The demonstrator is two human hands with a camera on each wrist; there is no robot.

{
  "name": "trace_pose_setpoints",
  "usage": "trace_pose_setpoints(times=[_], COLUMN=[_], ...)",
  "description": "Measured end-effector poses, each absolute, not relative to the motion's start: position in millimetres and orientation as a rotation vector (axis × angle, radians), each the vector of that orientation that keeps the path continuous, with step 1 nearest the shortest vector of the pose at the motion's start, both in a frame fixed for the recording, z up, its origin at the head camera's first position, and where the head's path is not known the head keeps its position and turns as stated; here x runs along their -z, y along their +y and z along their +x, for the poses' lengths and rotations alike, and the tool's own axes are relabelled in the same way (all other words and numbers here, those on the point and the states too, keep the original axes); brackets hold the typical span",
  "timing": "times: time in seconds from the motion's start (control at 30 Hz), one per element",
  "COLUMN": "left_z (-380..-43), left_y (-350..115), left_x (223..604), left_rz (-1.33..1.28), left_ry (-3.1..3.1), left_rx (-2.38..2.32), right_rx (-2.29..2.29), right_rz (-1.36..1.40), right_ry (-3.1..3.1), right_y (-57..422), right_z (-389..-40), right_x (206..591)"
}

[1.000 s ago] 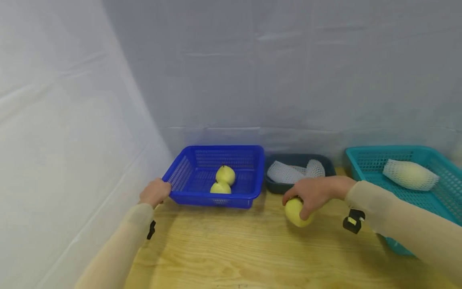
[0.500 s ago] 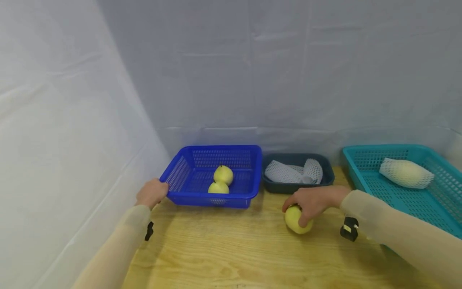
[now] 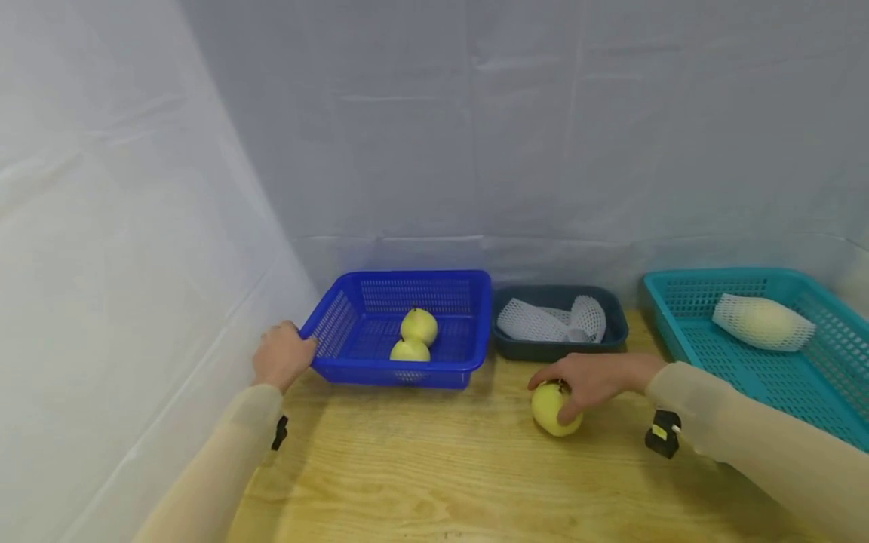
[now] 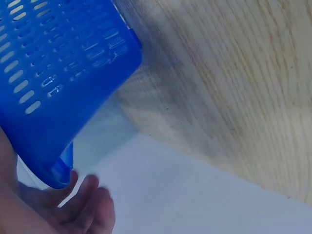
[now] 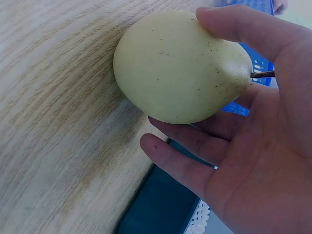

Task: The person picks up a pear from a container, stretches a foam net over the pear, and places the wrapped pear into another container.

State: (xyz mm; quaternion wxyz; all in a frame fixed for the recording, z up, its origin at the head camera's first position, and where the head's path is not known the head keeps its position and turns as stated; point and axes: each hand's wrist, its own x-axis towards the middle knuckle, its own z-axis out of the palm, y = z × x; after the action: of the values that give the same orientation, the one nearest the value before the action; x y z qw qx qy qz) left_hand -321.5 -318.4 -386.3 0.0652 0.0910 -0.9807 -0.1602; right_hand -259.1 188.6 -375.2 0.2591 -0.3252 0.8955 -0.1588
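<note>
My right hand (image 3: 589, 383) holds a yellow-green pear (image 3: 551, 411), thumb on one side and fingers on the other. In the right wrist view the stem of this pear (image 5: 183, 68) points toward the palm, and its rounded end is at or just above the wood. At the left, my left hand (image 3: 281, 356) grips the corner rim of a blue plastic basket (image 3: 397, 375). The left wrist view has the rim of the blue basket (image 4: 58, 173) between the palm and the loosely curled fingers (image 4: 90, 200). Two pears (image 3: 419, 326) lie touching inside that basket.
Beside the blue basket stands a small dark tray (image 3: 543, 351) with white foam fruit nets (image 3: 532, 322). At the right, a teal basket (image 3: 686, 339) holds a pear in a foam net (image 3: 763, 323). White sheeting (image 3: 434, 151) borders the wooden table (image 3: 407, 467) behind and at left.
My right hand has lowered the pear slightly toward the table and nearer me. The left hand stays at the blue basket's corner. The whole view has shifted a little.
</note>
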Motion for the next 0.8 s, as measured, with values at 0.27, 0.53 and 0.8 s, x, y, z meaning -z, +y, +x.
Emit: trace_pose_setpoints(times=[0.27, 0.53, 0.8], left_z=[-320, -308, -290], left_y=[-296, -238, -180], left_x=[373, 363, 362], left_rz=[0.087, -0.085, -0.334], left_ry=[-2.779, -2.683, -2.637], left_rx=[0.414, 0.465, 0.544], right_rx=[0.453, 0.449, 0.458], right_rz=[-0.896, -0.858, -0.839], right_ry=[2.419, 2.427, 2.468], right_y=[192, 194, 200], right_z=[-256, -251, -245], right_x=[375, 374, 372])
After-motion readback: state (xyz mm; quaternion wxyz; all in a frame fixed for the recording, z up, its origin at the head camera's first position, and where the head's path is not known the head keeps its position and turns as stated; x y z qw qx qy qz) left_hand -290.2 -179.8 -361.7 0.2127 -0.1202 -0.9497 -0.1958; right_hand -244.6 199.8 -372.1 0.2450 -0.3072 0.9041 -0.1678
